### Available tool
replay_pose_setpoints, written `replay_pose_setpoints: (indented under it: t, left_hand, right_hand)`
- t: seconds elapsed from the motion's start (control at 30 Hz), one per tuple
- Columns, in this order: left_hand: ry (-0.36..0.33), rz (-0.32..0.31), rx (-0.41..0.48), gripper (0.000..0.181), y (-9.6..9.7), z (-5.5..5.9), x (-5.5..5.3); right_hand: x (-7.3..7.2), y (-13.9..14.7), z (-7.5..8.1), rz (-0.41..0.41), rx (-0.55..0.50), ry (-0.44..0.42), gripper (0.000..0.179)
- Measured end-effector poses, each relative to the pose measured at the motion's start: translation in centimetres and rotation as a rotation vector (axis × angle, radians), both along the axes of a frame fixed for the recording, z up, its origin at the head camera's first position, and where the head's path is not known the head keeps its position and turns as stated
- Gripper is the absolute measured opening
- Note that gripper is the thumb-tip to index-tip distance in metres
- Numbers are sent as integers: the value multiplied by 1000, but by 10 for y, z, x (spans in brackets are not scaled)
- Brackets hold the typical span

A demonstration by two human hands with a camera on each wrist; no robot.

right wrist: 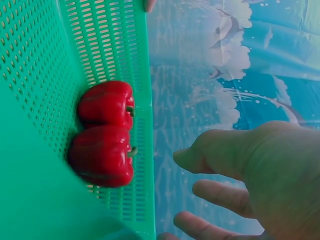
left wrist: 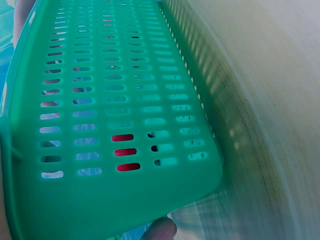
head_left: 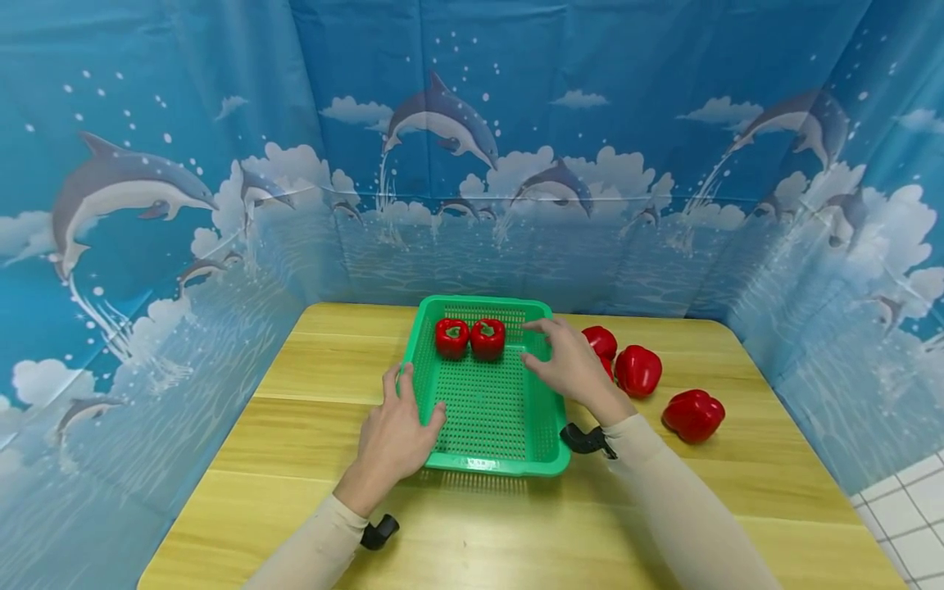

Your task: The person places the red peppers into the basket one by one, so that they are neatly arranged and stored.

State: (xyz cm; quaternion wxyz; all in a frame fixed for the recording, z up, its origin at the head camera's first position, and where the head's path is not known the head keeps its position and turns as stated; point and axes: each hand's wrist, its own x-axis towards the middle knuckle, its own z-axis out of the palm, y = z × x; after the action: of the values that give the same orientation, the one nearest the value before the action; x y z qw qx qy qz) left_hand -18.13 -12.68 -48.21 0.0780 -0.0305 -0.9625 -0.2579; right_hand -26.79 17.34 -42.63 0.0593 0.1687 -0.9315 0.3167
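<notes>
A green perforated basket (head_left: 479, 465) stands on the table, with two red bell peppers (head_left: 451, 338) side by side at its far left. In the right wrist view the peppers (right wrist: 104, 155) show green stems. At the basket's left side, my left hand (head_left: 394, 434) holds the rim, thumb over the inside and fingers outside. The left wrist view shows the basket's outer wall (left wrist: 100, 200) and one fingertip (left wrist: 161, 230) past its corner. Above the basket's right rim is my right hand (head_left: 571, 365), thumb and fingers spread apart with nothing between them.
Several more red bell peppers (head_left: 638, 371) lie on the wooden table (head_left: 295, 442) right of the basket, some partly hidden behind my right hand. The nearest loose pepper (head_left: 693, 415) lies on its side. A blue dolphin-print curtain (head_left: 472, 238) encloses the table's back and sides.
</notes>
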Motion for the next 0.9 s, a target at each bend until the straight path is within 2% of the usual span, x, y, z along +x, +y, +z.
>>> replay_pose_setpoints:
  t: [0.2, 0.47, 0.9]
  left_hand:
    - [1, -2, -2, 93, 0, -2, 2]
    - [6, 1, -2, 93, 0, -2, 0]
    - [-17, 2, -8, 92, 0, -1, -2]
  right_hand:
    - [6, 12, -2, -12, 27, -22, 56]
    - [7, 27, -4, -11, 52, 16, 56]
    - [5, 56, -22, -62, 13, 23, 53]
